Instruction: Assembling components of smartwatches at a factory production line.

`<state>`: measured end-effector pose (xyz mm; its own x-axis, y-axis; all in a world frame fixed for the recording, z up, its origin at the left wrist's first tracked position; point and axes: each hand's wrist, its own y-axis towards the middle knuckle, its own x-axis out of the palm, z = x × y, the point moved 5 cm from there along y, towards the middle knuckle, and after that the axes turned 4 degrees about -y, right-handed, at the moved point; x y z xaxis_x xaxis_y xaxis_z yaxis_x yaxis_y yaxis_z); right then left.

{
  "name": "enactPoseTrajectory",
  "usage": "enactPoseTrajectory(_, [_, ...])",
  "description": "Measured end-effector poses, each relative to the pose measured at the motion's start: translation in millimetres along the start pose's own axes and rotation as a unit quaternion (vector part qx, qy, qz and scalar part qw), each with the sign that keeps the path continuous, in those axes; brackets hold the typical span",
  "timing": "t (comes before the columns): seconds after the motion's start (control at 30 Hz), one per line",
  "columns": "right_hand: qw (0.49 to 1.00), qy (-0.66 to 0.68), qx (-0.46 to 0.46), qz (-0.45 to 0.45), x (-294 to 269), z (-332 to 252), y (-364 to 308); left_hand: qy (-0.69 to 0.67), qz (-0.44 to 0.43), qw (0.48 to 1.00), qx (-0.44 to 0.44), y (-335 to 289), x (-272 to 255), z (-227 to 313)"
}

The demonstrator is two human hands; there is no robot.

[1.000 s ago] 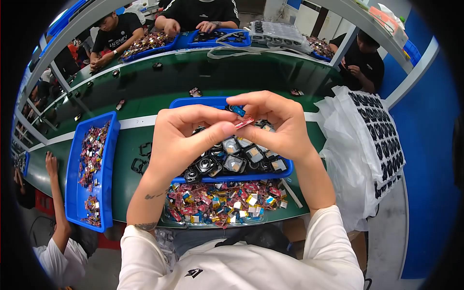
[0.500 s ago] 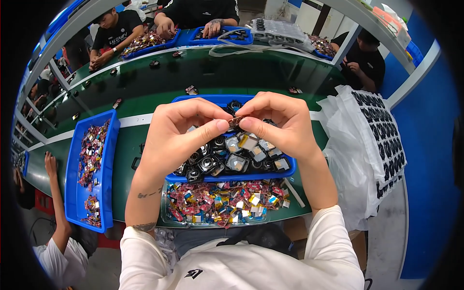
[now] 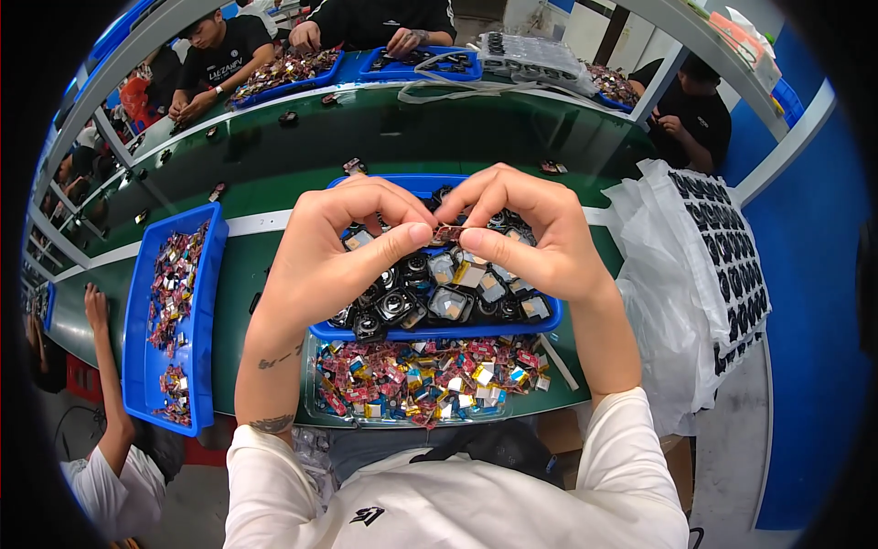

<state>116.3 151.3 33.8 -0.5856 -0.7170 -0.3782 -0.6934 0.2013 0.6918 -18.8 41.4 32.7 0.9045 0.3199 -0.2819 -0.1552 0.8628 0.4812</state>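
Note:
Between the fingertips of my left hand (image 3: 352, 240) and my right hand (image 3: 530, 236) is a small reddish circuit board (image 3: 447, 234). Thumbs and fingers of both hands pinch its two ends. The board is held above a blue tray (image 3: 439, 334) heaped with black watch-like cases (image 3: 395, 306), some showing silver-grey battery packs. In front of that tray, nearer to me, lies a clear shallow tray filled with red circuit boards and small batteries (image 3: 430, 382). My fingers hide part of the board and the far side of the blue tray.
A long blue bin (image 3: 208, 320) of circuit boards stands on the left, near a co-worker's hand (image 3: 95, 306). Past a white rail, a green conveyor belt (image 3: 476, 128) carries scattered parts. Stacked trays of black parts (image 3: 718, 256) with plastic wrap are on the right. Other people work beyond.
Both hands have shifted slightly upward, and the board now shows flatter, with more of its red face visible. Parts on the belt have moved a little leftward.

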Motion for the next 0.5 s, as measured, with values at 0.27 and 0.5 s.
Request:
enactPoseTrajectory(0.27, [0.996,-0.038,0.047,-0.059,4.2,-1.7,-0.9,0.077,0.009,0.995,0.055,-1.1,-5.8,9.8])
enactPoseTrajectory(0.5, [0.988,0.031,0.137,-0.069,6.7,4.3,-4.3,0.008,0.021,0.999,-0.023,-0.4,-2.6,7.0])
